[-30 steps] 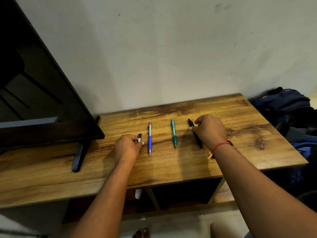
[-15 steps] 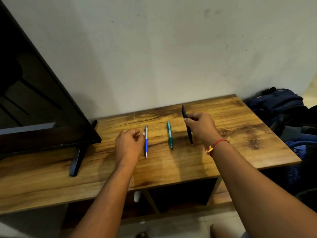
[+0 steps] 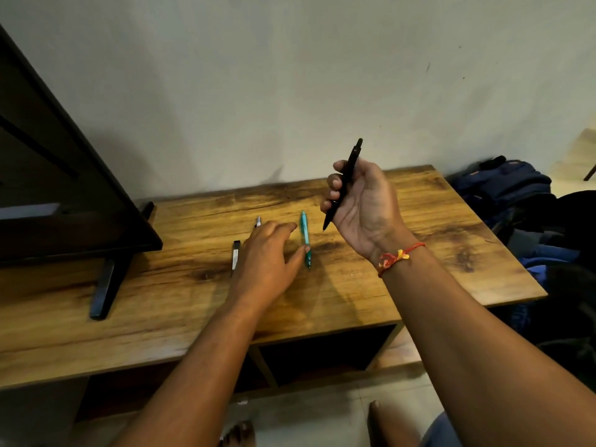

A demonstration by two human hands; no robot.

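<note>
My right hand (image 3: 364, 206) holds a black pen (image 3: 343, 183) lifted above the wooden table (image 3: 419, 253), palm turned toward me, the pen nearly upright with its tip down. My left hand (image 3: 267, 256) hovers low over the table with fingers stretched out. It covers most of a blue and silver pen (image 3: 257, 221), of which only the silver top shows. A green pen (image 3: 305, 235) lies just right of my left fingers, the thumb close to its lower end. A small black stick-shaped object (image 3: 235, 259) lies left of my left hand.
A black TV (image 3: 48, 188) on a stand foot (image 3: 103, 290) occupies the table's left side. The wall runs along the back edge. Blue bags and clothes (image 3: 516, 201) are piled on the floor to the right. Open shelf compartments sit under the table.
My right hand has lifted the black pen off the table and turned palm up. My left hand has let go of the small black object, opened, and moved right over the blue pen.
</note>
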